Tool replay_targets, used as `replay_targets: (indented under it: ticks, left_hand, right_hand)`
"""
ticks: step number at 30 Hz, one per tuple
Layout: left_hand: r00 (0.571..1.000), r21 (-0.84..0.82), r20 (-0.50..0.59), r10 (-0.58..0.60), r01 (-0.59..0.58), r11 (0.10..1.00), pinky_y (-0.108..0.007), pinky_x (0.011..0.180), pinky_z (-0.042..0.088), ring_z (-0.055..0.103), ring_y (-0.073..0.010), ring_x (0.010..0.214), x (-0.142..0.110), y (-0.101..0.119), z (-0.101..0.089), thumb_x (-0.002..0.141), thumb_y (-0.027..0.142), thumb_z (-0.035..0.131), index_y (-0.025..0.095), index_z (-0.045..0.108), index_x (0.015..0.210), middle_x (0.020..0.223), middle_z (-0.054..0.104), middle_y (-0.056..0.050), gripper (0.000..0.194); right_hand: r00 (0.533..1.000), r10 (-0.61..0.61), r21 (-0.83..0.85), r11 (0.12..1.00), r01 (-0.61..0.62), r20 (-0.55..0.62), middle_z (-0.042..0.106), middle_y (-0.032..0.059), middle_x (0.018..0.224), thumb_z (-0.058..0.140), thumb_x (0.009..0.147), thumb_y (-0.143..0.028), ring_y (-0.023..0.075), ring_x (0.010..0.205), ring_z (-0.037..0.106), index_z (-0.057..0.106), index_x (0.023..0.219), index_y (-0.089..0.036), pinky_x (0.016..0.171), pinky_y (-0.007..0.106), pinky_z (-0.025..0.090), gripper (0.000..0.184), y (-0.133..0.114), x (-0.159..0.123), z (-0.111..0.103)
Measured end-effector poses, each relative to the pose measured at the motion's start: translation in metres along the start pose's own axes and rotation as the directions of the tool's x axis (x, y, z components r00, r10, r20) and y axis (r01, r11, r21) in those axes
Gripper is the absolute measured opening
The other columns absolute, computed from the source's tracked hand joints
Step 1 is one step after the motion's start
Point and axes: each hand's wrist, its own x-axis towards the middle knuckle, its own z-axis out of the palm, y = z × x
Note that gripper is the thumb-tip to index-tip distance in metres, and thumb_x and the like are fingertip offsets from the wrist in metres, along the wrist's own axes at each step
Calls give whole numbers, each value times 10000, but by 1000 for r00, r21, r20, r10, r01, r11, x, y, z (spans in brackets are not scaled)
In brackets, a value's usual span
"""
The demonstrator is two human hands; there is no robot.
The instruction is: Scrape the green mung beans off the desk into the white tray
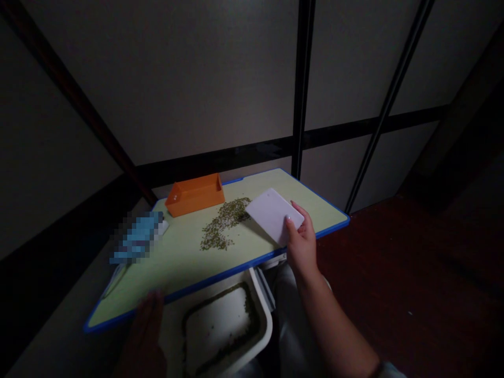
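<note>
In my right hand (303,244) is a thin white plastic scraper (273,215), a flat board with rounded corners, pinched between thumb and fingers. Its far left corner reaches the edge of a spread of small green grains (226,223), which look like mung beans or dried buds. The grains lie loose on a pale yellow-green table (185,262) with a blue rim. My left hand (147,325) is in shadow at the table's near edge, its fingers stretched out and holding nothing visible. Below that edge is a white tub (262,328) with more grains along its inner sides.
An orange open box (196,197) stands at the table's far left. A pixelated blue item (137,237) lies along the left side, with a cable beside it. Behind the table rises a panelled wall (220,79) with dark strips. Dark red floor (381,278) lies to the right.
</note>
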Motion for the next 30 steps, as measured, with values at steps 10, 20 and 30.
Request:
replay_targets:
  ticks: [10,20,30]
  left_hand:
    - [995,-15,-7,-97,97,995,-459,911,521,581,-207,1097,-2,10,-6,833,466,572,216,537,1209,1264,577,-85,453]
    - [991,-32,2,-131,131,991,-462,912,521,581,-208,1096,-4,7,-1,834,468,570,213,537,1210,1266,576,-86,456]
    - [994,-57,6,-112,112,992,-462,913,521,581,-206,1096,-5,6,3,837,464,567,214,536,1212,1270,575,-87,452]
  right_hand:
    - [976,-113,-307,937,167,186,642,111,1217,458,887,-279,234,1154,580,581,1191,-182,995,383,444,342,-12,-5,3]
    - [970,-78,-355,921,158,230,670,93,1169,443,879,-255,222,1048,632,574,1168,-197,896,334,488,322,-14,-18,17]
    - [948,-34,-315,939,138,316,668,83,1206,420,901,-255,217,1104,630,559,1189,-205,946,327,485,324,-22,-35,39]
